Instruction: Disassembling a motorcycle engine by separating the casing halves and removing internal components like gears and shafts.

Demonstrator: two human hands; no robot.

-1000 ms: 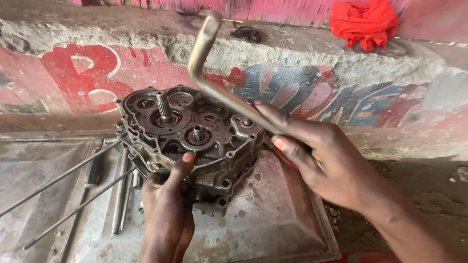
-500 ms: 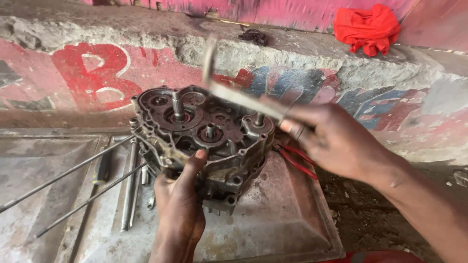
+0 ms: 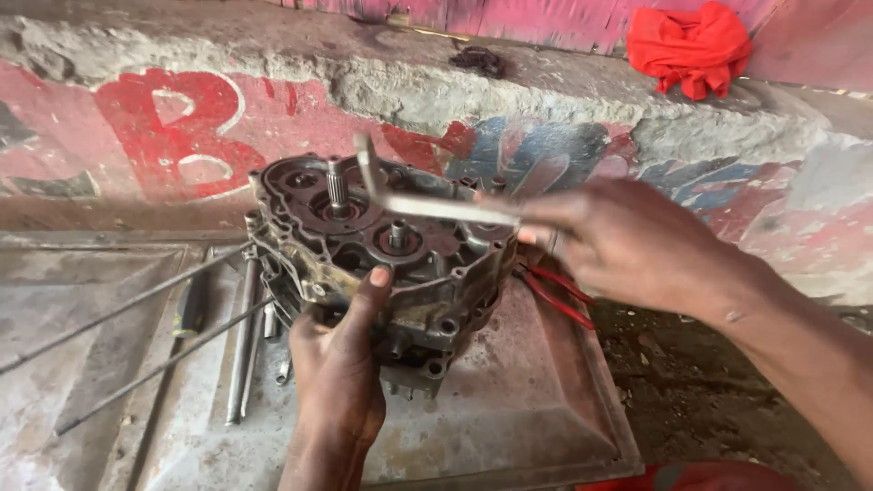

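A greasy metal engine crankcase with two upright shafts sits on a dented steel tray. My left hand grips its near edge, thumb on the rim. My right hand holds an L-shaped metal wrench by its long arm, lying across the top of the case, its short end pointing up near the taller shaft.
Long thin metal rods and a few tools lie left of the case. A painted concrete ledge runs behind, with a red cloth on it. Red-handled pliers lie under my right hand.
My right hand has lowered the wrench from a raised, tilted angle down onto the top of the case. My left hand has stayed on the case's edge.
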